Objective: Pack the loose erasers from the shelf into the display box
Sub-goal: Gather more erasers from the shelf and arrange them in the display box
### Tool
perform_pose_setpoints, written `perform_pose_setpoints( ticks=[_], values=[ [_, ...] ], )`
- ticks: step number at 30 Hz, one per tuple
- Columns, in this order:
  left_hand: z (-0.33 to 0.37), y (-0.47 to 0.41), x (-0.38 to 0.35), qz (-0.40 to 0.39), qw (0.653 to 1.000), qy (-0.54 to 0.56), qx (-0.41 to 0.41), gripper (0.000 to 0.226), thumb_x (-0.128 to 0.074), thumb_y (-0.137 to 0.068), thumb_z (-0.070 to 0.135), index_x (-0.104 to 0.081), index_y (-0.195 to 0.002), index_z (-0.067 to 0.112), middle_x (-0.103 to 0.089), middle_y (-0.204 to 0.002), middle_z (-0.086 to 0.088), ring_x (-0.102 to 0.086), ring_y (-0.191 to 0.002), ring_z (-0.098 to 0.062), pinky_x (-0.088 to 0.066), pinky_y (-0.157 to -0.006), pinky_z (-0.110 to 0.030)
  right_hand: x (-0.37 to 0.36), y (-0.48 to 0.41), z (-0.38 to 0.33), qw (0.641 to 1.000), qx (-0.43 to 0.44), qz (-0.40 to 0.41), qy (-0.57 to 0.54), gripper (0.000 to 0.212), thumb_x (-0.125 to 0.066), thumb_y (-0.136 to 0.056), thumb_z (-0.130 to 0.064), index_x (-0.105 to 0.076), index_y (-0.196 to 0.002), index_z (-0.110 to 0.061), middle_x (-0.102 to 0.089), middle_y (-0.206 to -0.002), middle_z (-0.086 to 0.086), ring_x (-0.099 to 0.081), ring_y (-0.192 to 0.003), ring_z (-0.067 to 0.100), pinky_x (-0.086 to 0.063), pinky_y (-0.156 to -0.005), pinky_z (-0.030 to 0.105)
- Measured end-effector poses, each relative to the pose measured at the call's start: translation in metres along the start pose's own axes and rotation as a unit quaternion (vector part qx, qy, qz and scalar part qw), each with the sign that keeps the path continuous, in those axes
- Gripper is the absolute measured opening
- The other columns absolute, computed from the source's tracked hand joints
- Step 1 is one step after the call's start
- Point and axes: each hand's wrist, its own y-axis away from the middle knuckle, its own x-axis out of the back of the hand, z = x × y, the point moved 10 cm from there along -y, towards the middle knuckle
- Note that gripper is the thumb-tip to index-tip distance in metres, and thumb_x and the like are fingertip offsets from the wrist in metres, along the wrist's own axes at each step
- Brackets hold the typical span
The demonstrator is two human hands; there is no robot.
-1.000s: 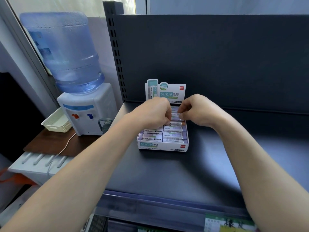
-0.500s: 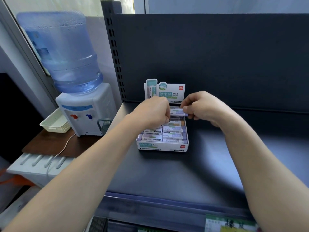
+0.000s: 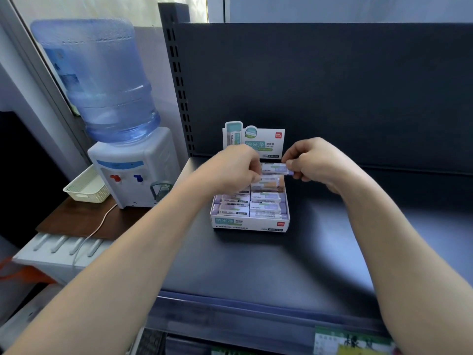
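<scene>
At mid-frame, the left grip [image 3: 230, 169] and right grip [image 3: 318, 162] each pinch an end of one eraser [image 3: 275, 168], held level above the rear of the display box [image 3: 250, 223] on the dark shelf [image 3: 256, 265].

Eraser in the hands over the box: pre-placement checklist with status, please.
1. Grip: purple-and-white wrapped eraser pinched at both ends by left hand and right hand: ok.
2. Position: eraser held roughly level above the rear of the white cardboard display box: ok.
3. Free slot beneath it: cannot tell, the hands cover the rear rows.
4. Front rows: packed erasers lying flat: ok.
5. Box sitting flat on the dark metal shelf: ok.
</scene>
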Motion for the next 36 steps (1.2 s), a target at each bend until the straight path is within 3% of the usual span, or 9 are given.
perform_pose_setpoints(
  ticks=[4,9,12,16,23,27,32,36],
  values=[
    [-0.008,0.001,0.011,0.000,0.998,0.060,0.011,0.005,-0.060,-0.090,0.016,-0.065,-0.089,0.015,-0.061,-0.082,0.010,-0.058,-0.083,-0.011,-0.043,-0.077,-0.026,0.005,0.001,-0.001,1.000,-0.001,0.009,-0.013,0.021,-0.051,-0.090,-0.002,-0.062,-0.076,-0.014,-0.061,-0.068,0.004,-0.053,-0.057,0.012,-0.043,-0.051,0.021],
    [-0.019,0.004,0.016,0.005,0.996,0.078,0.040,0.008,-0.059,-0.090,0.012,-0.067,-0.092,0.012,-0.063,-0.090,0.003,-0.057,-0.088,-0.015,-0.044,-0.080,-0.028,-0.007,0.005,-0.004,0.999,0.002,-0.045,0.006,0.015,-0.053,-0.089,-0.001,-0.067,-0.086,-0.007,-0.059,-0.065,0.003,-0.052,-0.057,0.012,-0.041,-0.050,0.020],
    [-0.019,0.006,0.008,-0.016,0.996,0.073,0.046,0.007,-0.062,-0.089,0.013,-0.066,-0.086,0.017,-0.061,-0.082,0.008,-0.057,-0.081,-0.011,-0.042,-0.076,-0.025,-0.013,0.006,-0.005,0.999,0.004,-0.049,0.021,0.015,-0.057,-0.087,-0.002,-0.067,-0.079,-0.009,-0.059,-0.063,0.003,-0.053,-0.057,0.012,-0.043,-0.051,0.019],
    [-0.023,0.007,0.005,-0.013,0.995,0.084,0.060,0.007,-0.063,-0.088,0.013,-0.067,-0.085,0.019,-0.063,-0.085,0.006,-0.058,-0.083,-0.011,-0.043,-0.077,-0.025,-0.015,0.004,-0.006,0.999,0.013,-0.030,0.020,0.019,-0.066,-0.083,-0.001,-0.064,-0.067,-0.013,-0.060,-0.062,0.001,-0.056,-0.055,0.010,-0.046,-0.046,0.015],
    [-0.033,0.011,0.009,0.006,0.990,0.119,0.079,0.008,-0.061,-0.090,0.012,-0.067,-0.087,0.016,-0.064,-0.092,0.004,-0.058,-0.090,-0.015,-0.044,-0.080,-0.029,-0.020,0.004,-0.010,0.996,0.044,-0.042,0.066,0.005,-0.076,-0.074,-0.011,-0.072,-0.072,-0.013,-0.063,-0.064,0.000,-0.055,-0.058,0.013,-0.052,-0.065,0.031],
    [-0.035,0.012,0.011,0.015,0.988,0.130,0.081,0.009,-0.060,-0.090,0.012,-0.067,-0.086,0.016,-0.063,-0.089,0.005,-0.057,-0.088,-0.014,-0.043,-0.080,-0.029,-0.023,0.009,-0.017,0.990,0.072,-0.045,0.117,0.012,-0.078,-0.071,-0.009,-0.072,-0.079,-0.015,-0.057,-0.069,-0.007,-0.052,-0.063,0.008,-0.040,-0.054,0.022],
    [-0.033,0.012,0.009,0.010,0.989,0.125,0.079,0.008,-0.061,-0.089,0.014,-0.067,-0.086,0.018,-0.064,-0.091,0.005,-0.058,-0.090,-0.014,-0.045,-0.082,-0.030,-0.023,0.011,-0.021,0.985,0.092,-0.028,0.141,0.010,-0.078,-0.073,-0.013,-0.071,-0.079,-0.017,-0.057,-0.072,-0.008,-0.053,-0.065,0.008,-0.041,-0.054,0.022],
    [-0.027,0.009,0.004,0.005,0.991,0.109,0.074,0.008,-0.063,-0.088,0.016,-0.070,-0.085,0.019,-0.068,-0.089,0.003,-0.061,-0.083,-0.011,-0.046,-0.069,-0.022,-0.008,0.005,-0.014,0.993,0.071,-0.028,0.093,0.012,-0.071,-0.077,-0.005,-0.072,-0.081,-0.017,-0.062,-0.066,-0.002,-0.054,-0.060,0.011,-0.045,-0.061,0.024]
  ],
)
